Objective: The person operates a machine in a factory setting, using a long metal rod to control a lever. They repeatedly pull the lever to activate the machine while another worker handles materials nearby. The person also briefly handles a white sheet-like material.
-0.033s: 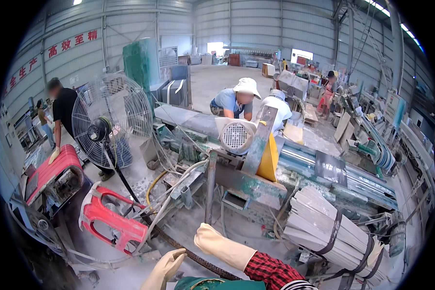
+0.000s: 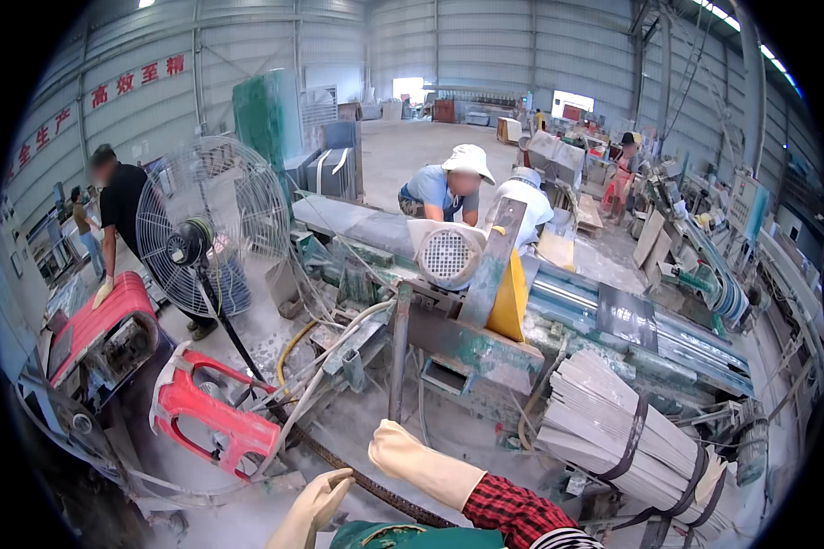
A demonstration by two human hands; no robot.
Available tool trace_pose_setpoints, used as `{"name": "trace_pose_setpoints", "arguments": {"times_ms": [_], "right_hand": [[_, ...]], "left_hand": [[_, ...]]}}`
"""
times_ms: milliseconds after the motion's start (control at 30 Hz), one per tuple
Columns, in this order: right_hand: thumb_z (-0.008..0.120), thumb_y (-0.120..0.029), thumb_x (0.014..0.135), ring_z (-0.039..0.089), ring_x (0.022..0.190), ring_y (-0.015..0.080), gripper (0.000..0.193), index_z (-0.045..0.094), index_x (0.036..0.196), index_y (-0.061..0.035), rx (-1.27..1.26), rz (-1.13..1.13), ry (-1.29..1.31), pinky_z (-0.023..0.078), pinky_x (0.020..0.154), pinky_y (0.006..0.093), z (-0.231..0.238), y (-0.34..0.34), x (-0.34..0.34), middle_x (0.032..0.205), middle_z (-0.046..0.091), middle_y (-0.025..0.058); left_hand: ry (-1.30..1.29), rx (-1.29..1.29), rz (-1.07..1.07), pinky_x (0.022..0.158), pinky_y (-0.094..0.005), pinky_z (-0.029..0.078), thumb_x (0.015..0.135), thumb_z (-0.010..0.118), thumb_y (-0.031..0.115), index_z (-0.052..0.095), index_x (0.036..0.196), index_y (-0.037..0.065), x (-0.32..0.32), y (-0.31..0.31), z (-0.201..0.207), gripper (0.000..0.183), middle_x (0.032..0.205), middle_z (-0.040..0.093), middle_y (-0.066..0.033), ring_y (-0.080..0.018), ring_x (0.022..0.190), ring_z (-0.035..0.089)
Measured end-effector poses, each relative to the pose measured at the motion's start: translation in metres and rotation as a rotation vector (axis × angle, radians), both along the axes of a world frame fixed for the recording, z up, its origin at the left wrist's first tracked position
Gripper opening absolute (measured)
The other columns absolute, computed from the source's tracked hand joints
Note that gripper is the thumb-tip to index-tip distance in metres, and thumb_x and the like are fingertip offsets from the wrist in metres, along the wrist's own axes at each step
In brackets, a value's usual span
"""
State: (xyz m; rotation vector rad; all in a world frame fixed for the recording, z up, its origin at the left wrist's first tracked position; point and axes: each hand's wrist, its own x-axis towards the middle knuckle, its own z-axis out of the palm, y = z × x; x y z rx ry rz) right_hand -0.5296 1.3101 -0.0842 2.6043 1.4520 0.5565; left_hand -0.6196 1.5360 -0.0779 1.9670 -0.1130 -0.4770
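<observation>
Both my hands wear cream rubber gloves and are held low in front of me. My left hand (image 2: pixel 313 505) is raised at the lower edge, its fingers stretched and slightly bent, with nothing seen in it. Just ahead and to the right, my right hand (image 2: pixel 395 450) is curled into a fist, and nothing sticks out of it. The right sleeve (image 2: pixel 515 512) is red and black check. A green apron (image 2: pixel 412 535) covers my front. Past my hands, a dark ribbed hose (image 2: pixel 357 474) crosses the dusty floor. Neither hand visibly touches anything.
A fallen red plastic stool (image 2: pixel 212 412) and a caged fan (image 2: pixel 192 240) are at left. Ahead stands a long machine (image 2: pixel 430 337) with a yellow guard (image 2: pixel 509 306); a person in a white hat (image 2: pixel 450 188) leans behind it. Strapped grey strips (image 2: pixel 604 412) lie at right.
</observation>
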Motion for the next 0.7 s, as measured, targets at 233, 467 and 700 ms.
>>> {"name": "trace_pose_setpoints", "arguments": {"times_ms": [233, 467, 700], "right_hand": [[0.066, -0.021, 0.064, 0.060, 0.056, 0.0255, 0.014, 0.059, 0.054, -0.0149, 0.139, 0.055, 0.027, 0.042, 0.062, 0.0382, 0.005, -0.010, 0.004, 0.052, 0.058, 0.0061], [0.087, -0.033, 0.061, 0.053, 0.108, 0.0323, 0.068, 0.059, 0.119, -0.0099, 0.292, 0.117, 0.256, 0.045, 0.094, 0.0456, 0.235, -0.063, -0.009, 0.113, 0.058, 0.0113], [0.062, -0.045, 0.098, 0.048, 0.039, 0.0126, 0.049, 0.058, 0.064, -0.0090, 2.065, -0.506, 0.364, 0.035, 0.037, 0.0280, 0.232, -0.225, 0.067, 0.054, 0.056, 0.0041]], "left_hand": [[0.250, -0.504, 0.232, 0.105, -0.0390, 0.046, 0.105, 0.050, 0.033, 0.034, 0.151, -0.001, 0.023, -0.042, 0.017, 0.059, 0.133, 0.062, -0.0196, -0.0265, 0.122, 0.060], [0.136, -0.615, 0.022, 0.086, -0.0373, 0.055, 0.102, 0.050, 0.045, 0.047, 0.144, 0.016, 0.091, -0.085, 0.000, 0.050, 0.117, 0.066, -0.0077, -0.0194, 0.102, 0.063], [0.380, -0.727, 0.102, 0.076, -0.0269, 0.054, 0.100, 0.060, 0.034, 0.045, 0.145, 0.013, 0.080, -0.130, 0.031, 0.052, 0.112, 0.065, -0.0101, -0.0114, 0.086, 0.062]]}}
